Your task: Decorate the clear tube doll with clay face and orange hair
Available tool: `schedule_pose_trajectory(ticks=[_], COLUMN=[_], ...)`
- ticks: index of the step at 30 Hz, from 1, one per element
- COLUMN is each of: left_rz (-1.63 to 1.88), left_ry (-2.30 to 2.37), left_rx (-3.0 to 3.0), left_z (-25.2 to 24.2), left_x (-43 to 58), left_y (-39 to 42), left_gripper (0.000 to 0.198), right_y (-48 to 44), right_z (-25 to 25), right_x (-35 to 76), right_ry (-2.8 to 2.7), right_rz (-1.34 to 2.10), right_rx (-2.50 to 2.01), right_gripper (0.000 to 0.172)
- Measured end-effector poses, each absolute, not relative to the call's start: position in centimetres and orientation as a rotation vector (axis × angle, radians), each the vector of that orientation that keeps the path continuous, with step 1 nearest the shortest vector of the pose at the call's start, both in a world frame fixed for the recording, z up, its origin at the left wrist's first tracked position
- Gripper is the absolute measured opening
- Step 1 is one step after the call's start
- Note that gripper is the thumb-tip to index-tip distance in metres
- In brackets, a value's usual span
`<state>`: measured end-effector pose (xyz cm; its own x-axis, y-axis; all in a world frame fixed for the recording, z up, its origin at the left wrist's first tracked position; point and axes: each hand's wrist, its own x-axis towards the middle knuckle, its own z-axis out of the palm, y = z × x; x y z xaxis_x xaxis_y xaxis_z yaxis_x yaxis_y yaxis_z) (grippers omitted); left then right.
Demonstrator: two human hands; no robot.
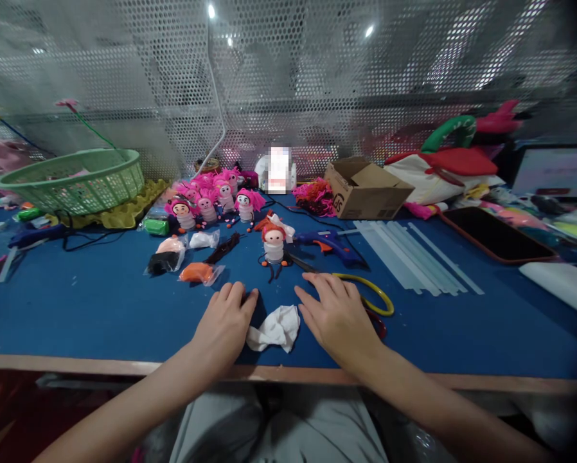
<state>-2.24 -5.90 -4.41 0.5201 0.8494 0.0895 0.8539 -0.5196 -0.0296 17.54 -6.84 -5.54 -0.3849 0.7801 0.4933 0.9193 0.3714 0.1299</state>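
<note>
Far left: green basket, then pink-haired dolls at the back of the bench, bagged clay lumps nearer. Left hand flat, palm down, fingers loosely spread, holding nothing, thumb side touching or just beside the white cloth. Cloth sits crumpled near the front edge, between both hands, red-haired doll upright behind it. Right hand same: flat, empty, lying partly over the scissors. Cloth looks limp, so I'd pinch an edge rather than the bunched middle, and lift clear of doll and scissors; glue gun lies just behind
</note>
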Motion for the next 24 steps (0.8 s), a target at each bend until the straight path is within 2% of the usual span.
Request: schedule_pose_trajectory(ticks=[11,24], left_rz=[0.096,0.148], left_ry=[-1.554,-1.576], left_rx=[-2.590,-2.538], left_z=[-3.7,-3.1], left_x=[-1.6,-1.1], left_y=[-5.6,-5.9], left_gripper=[0.043,0.041], right_y=[-6.6,-6.5], right_z=[-5.3,-4.9], right_x=[17.6,17.5], right_ry=[-2.300,-2.331], right_rz=[-0.577,-0.540], right_rx=[-1.496,-1.527], right_gripper=[0.023,0.022])
